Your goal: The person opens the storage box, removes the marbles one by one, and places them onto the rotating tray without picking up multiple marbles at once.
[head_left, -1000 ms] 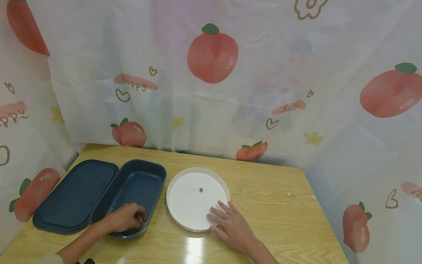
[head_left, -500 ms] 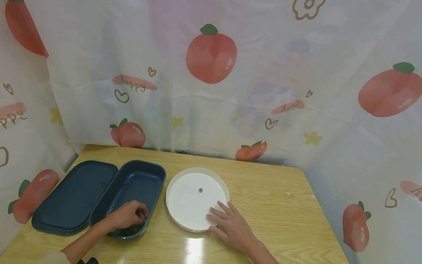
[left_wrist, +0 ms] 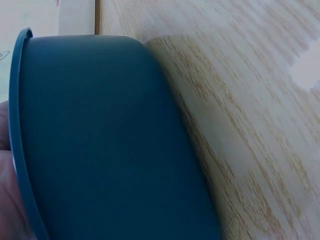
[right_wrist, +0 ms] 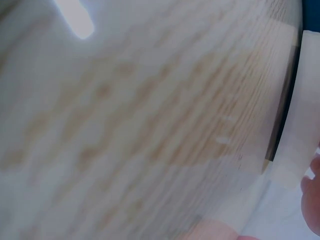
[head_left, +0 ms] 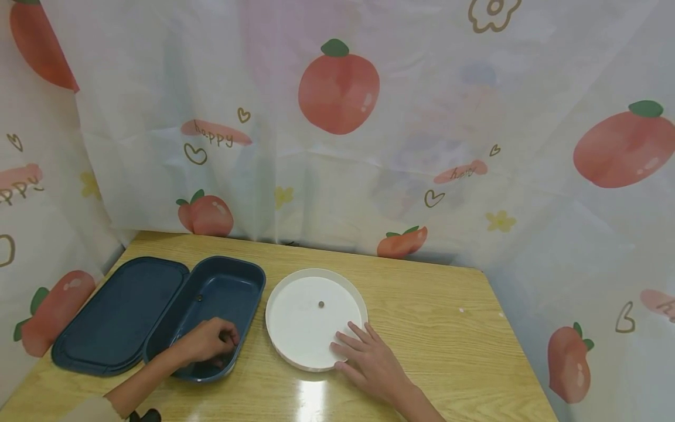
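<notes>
My left hand (head_left: 211, 341) is inside the near end of a dark blue oblong container (head_left: 224, 293), fingers curled and pinched together by the right wall. A small green thing showed at these fingertips earlier; the fingers hide it now. In the left wrist view the outside of the container wall (left_wrist: 100, 135) fills the middle, with part of the hand behind its rim. My right hand (head_left: 371, 363) lies with spread fingers over the near right rim of a round white tray (head_left: 295, 334). A small round greyish-brown bead-like thing (head_left: 321, 304) lies in the tray.
A dark blue lid (head_left: 123, 310) lies left of the container. Another tiny dark round thing (head_left: 200, 298) sits inside the container by its left wall. The wooden table (head_left: 437, 328) extends right of the tray, with a fruit-print curtain (head_left: 337, 176) behind.
My left hand has risen slightly inside the container, and the green speck at its fingertips has gone out of sight. The right hand and the tray have stayed put.
</notes>
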`<state>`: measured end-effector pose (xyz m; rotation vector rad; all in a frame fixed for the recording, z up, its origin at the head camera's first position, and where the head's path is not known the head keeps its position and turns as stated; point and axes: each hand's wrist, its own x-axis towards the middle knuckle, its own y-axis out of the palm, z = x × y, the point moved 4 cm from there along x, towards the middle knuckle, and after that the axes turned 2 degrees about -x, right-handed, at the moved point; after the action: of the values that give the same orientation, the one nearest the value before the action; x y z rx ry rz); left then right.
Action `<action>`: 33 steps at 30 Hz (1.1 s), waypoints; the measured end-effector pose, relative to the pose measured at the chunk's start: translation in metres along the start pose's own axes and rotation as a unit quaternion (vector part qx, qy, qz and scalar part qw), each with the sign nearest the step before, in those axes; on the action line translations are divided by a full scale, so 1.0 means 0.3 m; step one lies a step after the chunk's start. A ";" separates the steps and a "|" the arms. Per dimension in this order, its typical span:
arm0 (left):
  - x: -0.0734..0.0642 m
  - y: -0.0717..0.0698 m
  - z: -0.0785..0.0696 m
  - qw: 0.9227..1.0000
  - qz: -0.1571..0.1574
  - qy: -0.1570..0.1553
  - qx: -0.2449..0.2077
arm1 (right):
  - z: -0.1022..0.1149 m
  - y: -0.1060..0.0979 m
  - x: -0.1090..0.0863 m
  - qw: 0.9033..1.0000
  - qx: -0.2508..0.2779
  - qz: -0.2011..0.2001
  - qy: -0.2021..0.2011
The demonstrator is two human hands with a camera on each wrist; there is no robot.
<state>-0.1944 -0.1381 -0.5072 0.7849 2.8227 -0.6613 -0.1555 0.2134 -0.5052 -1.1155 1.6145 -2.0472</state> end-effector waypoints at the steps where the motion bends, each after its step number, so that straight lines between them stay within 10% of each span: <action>1: 0.001 -0.001 0.000 1.000 -0.002 0.003 0.002 | 0.000 0.000 0.000 1.000 -0.001 0.001 0.001; 14: 0.007 -0.031 -0.021 0.991 -0.060 0.066 0.096 | -0.004 0.006 -0.002 1.000 0.004 0.006 0.007; 33: 0.009 -0.087 -0.099 0.982 -0.157 0.074 0.073 | -0.012 0.014 -0.006 1.000 -0.002 0.018 0.015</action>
<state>-0.2107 -0.1435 -0.4714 0.4238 3.0956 -0.8984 -0.1578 0.2156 -0.5100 -1.0558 1.6420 -2.0475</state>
